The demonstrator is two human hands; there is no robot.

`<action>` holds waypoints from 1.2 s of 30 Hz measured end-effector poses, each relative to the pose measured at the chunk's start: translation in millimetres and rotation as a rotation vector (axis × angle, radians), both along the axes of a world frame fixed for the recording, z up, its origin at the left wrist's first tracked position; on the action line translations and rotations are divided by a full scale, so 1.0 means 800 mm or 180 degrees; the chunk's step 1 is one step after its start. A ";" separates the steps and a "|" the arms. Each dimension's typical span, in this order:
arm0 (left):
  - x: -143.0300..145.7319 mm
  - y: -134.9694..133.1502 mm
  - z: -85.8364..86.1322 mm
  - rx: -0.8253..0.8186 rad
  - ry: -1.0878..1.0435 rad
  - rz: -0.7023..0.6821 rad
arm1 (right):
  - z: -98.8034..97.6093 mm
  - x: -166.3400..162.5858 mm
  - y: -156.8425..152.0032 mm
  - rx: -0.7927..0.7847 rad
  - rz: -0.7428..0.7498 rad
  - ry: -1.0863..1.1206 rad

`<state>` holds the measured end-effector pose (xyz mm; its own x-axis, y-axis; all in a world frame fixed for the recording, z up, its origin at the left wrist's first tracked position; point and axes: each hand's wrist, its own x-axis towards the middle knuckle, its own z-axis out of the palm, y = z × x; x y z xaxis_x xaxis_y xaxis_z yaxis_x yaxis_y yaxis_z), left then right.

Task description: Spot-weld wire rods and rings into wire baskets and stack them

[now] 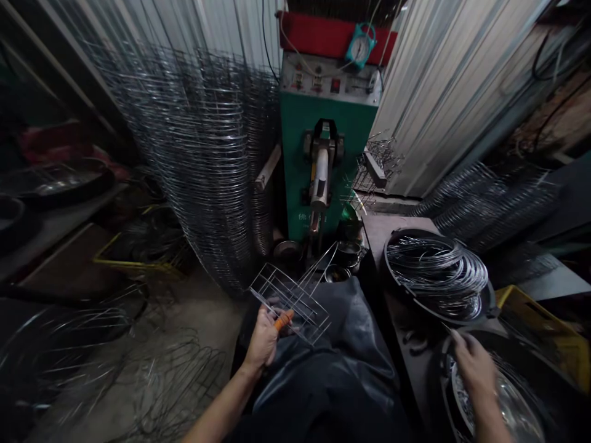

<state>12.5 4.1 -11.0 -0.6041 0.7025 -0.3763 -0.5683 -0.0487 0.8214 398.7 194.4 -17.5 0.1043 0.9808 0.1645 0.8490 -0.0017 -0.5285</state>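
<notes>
My left hand [264, 337] is closed on a small wire rack [295, 301] of thin crossing metal rods, held over my lap at a tilt. One finger wears an orange cover [284, 319]. Thin rods reach from the rack towards the welding machine [295, 147], a green cabinet with a cylindrical arm and electrodes low in front. My right hand [475, 369] is off to the right, above a dark basin [446, 381] with shiny metal pieces in it. Its fingers are bunched and blurred by motion; what they pinch is too small to make out.
A basin [390, 271] of coiled metal rings stands on the right-hand bench [406, 363]. Tall stacks of wire baskets [207, 154] rise left of the machine. Loose wire frames [180, 381] lie on the floor. Yellow crates [133, 264] stand on both sides.
</notes>
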 end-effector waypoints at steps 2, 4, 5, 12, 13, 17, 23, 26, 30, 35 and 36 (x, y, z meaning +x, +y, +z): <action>0.003 0.003 0.000 0.0045 -0.0021 0.0013 | 0.016 -0.105 0.012 -0.0480 0.0654 0.1034; 0.004 0.004 -0.001 0.0075 -0.0052 0.0057 | 0.018 -0.204 0.020 -0.0875 0.1136 0.1839; 0.004 0.005 -0.001 0.0090 -0.0062 0.0079 | 0.016 -0.246 0.023 -0.0957 0.1367 0.2103; -0.009 0.006 0.001 0.0311 -0.0027 0.0228 | 0.011 -0.387 0.031 -0.1263 0.2095 0.3062; -0.012 0.007 0.001 0.0323 -0.0026 0.0232 | 0.013 -0.391 0.032 -0.1291 0.2122 0.3109; -0.020 0.017 -0.009 0.0375 0.0024 0.0188 | 0.022 -0.395 0.035 -0.1283 0.2227 0.3191; -0.026 0.043 -0.030 0.0554 -0.0032 0.0154 | 0.030 -0.405 0.041 -0.1050 0.2298 0.3185; -0.031 0.050 -0.029 0.0537 -0.0246 0.0120 | 0.034 -0.411 0.047 -0.0913 0.2320 0.3049; -0.032 0.052 -0.022 0.0456 -0.0528 0.0108 | 0.034 -0.417 0.052 -0.0897 0.2342 0.3017; -0.029 0.053 -0.016 0.0355 -0.0675 0.0234 | 0.025 -0.429 0.051 -0.0908 0.2112 0.3146; -0.030 0.054 -0.015 0.0344 -0.0705 0.0236 | 0.023 -0.431 0.051 -0.0906 0.2076 0.3172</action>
<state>-11.2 46.9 -23.3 -0.5666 0.7027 -0.4303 -0.7255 -0.1778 0.6649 53.6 235.3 0.6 -0.4624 0.8843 0.0646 -0.0419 0.0509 -0.9978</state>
